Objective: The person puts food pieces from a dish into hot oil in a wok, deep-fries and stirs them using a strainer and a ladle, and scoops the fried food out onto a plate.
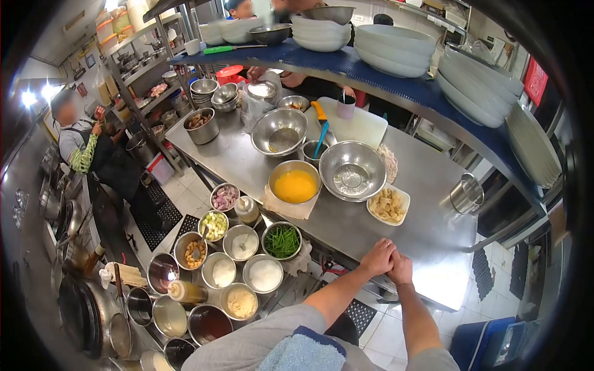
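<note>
Steel is forming the bench (pixel 427 244), at whose near edge the person's two hands are meeting. The left hand (pixel 375 257) and the right hand (pixel 401 271) are pressing together, fingers curling inward; whether anything small is lying hidden between them, one cannot tell. Nearest to them, a white dish (pixel 406 208) is standing on the bench, just beyond the hands and apart from them, holding pale yellow pieces (pixel 387 205). Behind the dish, a bowl (pixel 352 176) is resting; to its left, a pan (pixel 272 179) is containing yellow liquid (pixel 295 186).
</note>
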